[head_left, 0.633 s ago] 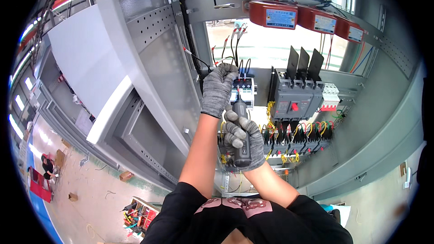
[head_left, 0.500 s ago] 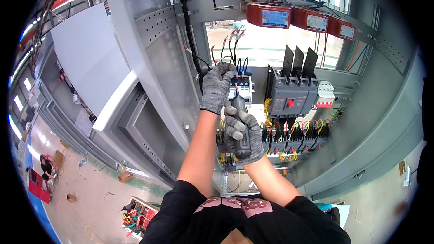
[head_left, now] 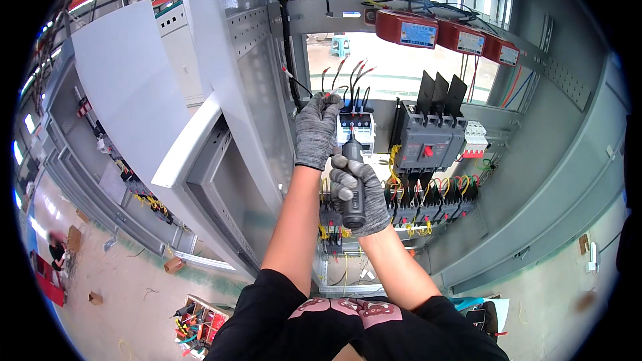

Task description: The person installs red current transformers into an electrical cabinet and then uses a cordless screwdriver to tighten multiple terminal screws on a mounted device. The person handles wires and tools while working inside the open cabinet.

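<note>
My left hand (head_left: 317, 130), in a grey knit glove, is closed with its fingertips pinched at a black wire (head_left: 304, 87); a bit of red shows at the fingers. My right hand (head_left: 372, 194), gloved alike, wraps round a dark grey electric screwdriver (head_left: 354, 208). The tool points upward, its bit meeting the front of a small white and dark breaker (head_left: 364, 140), near its top terminals. Several black wires with red end sleeves (head_left: 356, 77) rise behind that breaker. The exact contact of the bit is too small to make out.
Right of the breaker sits a large grey circuit breaker (head_left: 431, 144) with black upright barriers. Three red-brown current transformers (head_left: 406, 28) hang from the upper rail. Smaller breakers with coloured wires (head_left: 435, 210) line up below. An open cabinet door (head_left: 194, 140) stands left; a toolbox (head_left: 200, 324) is on the floor.
The view has shifted slightly, so the cabinet appears a little moved. Both hands keep their places at the breaker, the screwdriver still held against it and a bit more upright.
</note>
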